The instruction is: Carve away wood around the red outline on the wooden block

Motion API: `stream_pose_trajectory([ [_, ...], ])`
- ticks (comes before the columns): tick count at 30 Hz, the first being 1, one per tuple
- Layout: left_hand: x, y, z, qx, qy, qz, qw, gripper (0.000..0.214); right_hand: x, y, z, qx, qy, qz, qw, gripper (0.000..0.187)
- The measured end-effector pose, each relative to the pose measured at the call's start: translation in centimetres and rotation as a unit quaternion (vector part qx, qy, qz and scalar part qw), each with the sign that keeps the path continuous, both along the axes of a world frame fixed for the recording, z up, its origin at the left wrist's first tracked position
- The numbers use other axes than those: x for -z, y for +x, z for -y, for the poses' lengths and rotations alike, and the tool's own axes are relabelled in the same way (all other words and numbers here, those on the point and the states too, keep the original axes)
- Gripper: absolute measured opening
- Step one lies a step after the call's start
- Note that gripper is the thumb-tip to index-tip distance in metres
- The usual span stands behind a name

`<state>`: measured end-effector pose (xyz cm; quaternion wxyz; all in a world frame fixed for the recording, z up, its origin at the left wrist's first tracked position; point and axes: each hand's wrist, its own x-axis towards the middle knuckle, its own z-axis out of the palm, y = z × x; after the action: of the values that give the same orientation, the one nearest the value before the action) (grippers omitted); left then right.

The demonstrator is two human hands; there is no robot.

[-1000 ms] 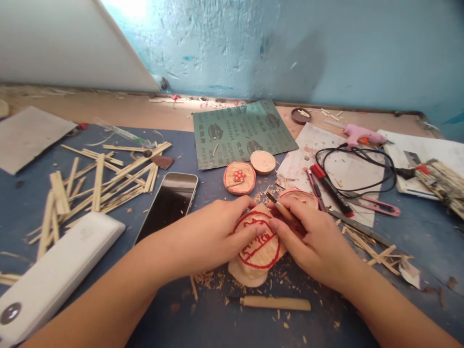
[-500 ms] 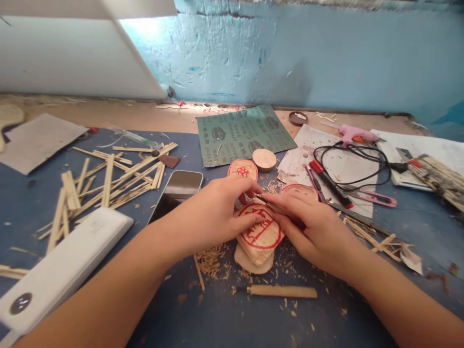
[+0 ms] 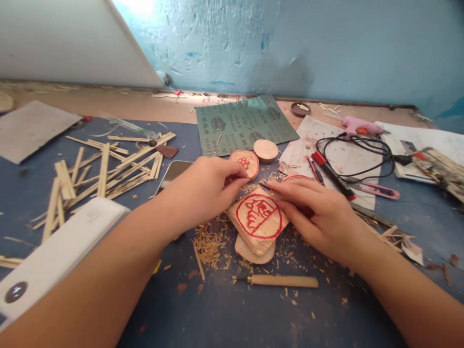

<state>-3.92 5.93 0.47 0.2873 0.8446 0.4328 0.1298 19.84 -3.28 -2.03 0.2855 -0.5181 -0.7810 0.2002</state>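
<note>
A square wooden block [image 3: 258, 212] with a red circle and a drawing inside it lies tilted on a pale wooden disc [image 3: 255, 251]. My right hand [image 3: 313, 208] rests at the block's right edge, its fingers closed around a carving tool [image 3: 264, 185]; only the thin dark tip shows. Beyond the block's far left edge, my left hand [image 3: 217, 186] hovers with thumb and forefinger pinched together; whatever they hold is too small or hidden to see. Past that hand sits a wooden disc with a red flower [image 3: 245, 163]. A wooden-handled carving knife [image 3: 282, 281] lies in front.
Wood shavings [image 3: 210, 246] litter the blue mat. Wooden sticks [image 3: 123, 169], a white power bank [image 3: 68, 251] and a partly covered phone [image 3: 174, 171] are at left. Green sandpaper [image 3: 242, 125] lies behind; a pink glue gun [image 3: 358, 126], cable and red-black marker [image 3: 333, 176] are at right.
My left hand has lifted off the block and moved left and away, with thumb and finger coming together. The red drawing is now uncovered. My right hand stays beside the block.
</note>
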Motion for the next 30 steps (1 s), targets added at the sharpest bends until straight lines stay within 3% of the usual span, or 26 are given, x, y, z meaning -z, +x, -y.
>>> stream_pose_trajectory([
  [3, -0.1, 0.1, 0.2, 0.019, -0.044, 0.027, 0.998, 0.026, -0.3, 0.1, 0.1, 0.063, -0.041, -0.054, 0.996, 0.032],
  [6, -0.6, 0.3, 0.6, 0.072, -0.093, 0.014, 0.993, 0.043, -0.8, 0.4, 0.4, 0.093, -0.067, -0.151, 0.982, 0.018],
  [10, -0.8, 0.4, 1.1, 0.106, -0.109, -0.019, 0.988, 0.071, -1.7, 0.6, 0.7, 0.102, -0.060, -0.254, 0.960, 0.027],
  [13, -0.3, 0.3, 1.1, 0.110, -0.113, -0.028, 0.987, 0.079, -2.3, 0.1, 0.8, 0.130, -0.017, -0.325, 0.936, 0.027],
  [16, 0.2, 0.3, 1.0, 0.105, -0.123, -0.032, 0.986, 0.090, -2.8, -0.8, 1.3, 0.138, 0.073, -0.384, 0.910, 0.019],
  [19, 0.3, 0.5, 1.1, 0.094, -0.137, -0.038, 0.985, 0.105, -3.2, -1.3, 2.5, 0.124, 0.113, -0.345, 0.923, 0.019],
  [22, 0.0, 0.6, 1.2, 0.088, -0.151, -0.042, 0.984, 0.111, -3.2, -1.2, 3.9, 0.005, 0.107, -0.221, 0.969, 0.022],
  [25, 0.0, 0.6, 1.2, 0.089, -0.152, -0.038, 0.984, 0.105, -3.1, -1.0, 4.5, -0.084, 0.083, -0.135, 0.984, 0.029],
  [30, 0.1, 0.4, 0.9, 0.102, -0.155, -0.016, 0.983, 0.086, -3.0, -1.2, 4.1, -0.125, 0.080, -0.056, 0.987, 0.024],
])
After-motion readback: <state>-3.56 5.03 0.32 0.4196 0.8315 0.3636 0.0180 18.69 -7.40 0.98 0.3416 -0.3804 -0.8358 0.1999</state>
